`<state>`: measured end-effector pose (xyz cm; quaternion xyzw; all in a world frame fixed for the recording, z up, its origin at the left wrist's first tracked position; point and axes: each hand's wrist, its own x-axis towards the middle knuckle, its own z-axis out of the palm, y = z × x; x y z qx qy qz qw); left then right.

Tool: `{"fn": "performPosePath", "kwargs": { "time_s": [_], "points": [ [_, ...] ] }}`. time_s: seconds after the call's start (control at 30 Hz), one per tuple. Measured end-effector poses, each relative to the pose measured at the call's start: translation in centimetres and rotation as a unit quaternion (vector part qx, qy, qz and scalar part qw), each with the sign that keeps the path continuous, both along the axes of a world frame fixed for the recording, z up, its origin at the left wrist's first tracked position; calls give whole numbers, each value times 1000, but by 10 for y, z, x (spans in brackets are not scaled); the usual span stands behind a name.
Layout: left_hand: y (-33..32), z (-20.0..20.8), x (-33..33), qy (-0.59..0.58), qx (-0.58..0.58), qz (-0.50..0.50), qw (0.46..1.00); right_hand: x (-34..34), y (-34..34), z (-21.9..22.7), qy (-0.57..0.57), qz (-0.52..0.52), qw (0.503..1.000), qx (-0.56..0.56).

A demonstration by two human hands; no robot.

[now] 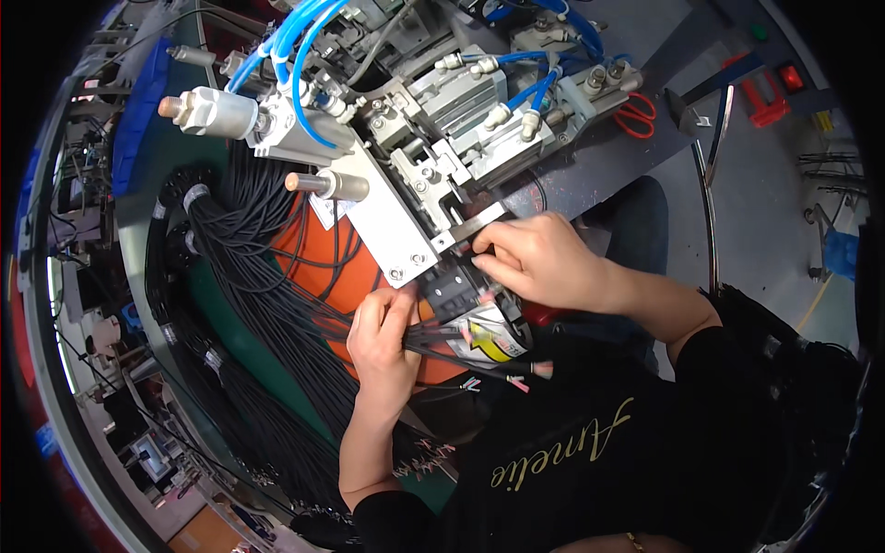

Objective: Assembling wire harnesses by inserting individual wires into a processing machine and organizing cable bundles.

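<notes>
My left hand (380, 339) is closed round several black cables (431, 339), just below the corner of the machine's silver plate (385, 226). Coloured stripped wire ends (518, 382) stick out to the right of it. My right hand (539, 261) is pinched closed at the front of the pneumatic machine (433, 175), beside a flat metal bar (479, 223). Whatever lies between its fingertips is too small or hidden to name. Between the two hands sits a black block (452, 290), with a white and yellow label (493, 339) below it.
Long bundles of black cable (244, 253) spread across an orange surface (318, 267) and a green one on the left. Blue air hoses (293, 55) arch over the machine. Red-handled scissors (636, 115) lie on the grey table at the right, with a metal stand (710, 212) beyond.
</notes>
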<state>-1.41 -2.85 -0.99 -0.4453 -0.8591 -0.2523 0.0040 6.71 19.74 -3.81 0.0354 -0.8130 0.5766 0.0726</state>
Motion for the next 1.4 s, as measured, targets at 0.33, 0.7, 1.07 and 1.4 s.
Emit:
{"fn": "performPosePath", "kwargs": {
  "time_s": [0.33,0.7,1.07,1.4],
  "points": [
    [7,11,10,-66,90,-50,992,-1,-14,8,-63,55,943,-323],
    [20,16,-1,-305,118,-10,945,-10,-9,-1,-140,109,873,-454],
    [28,15,-16,-266,91,-124,952,0,1,14,-23,62,979,-194],
    [19,2,-1,-138,144,-112,973,31,202,211,245,-255,527,773]
  ]
}}
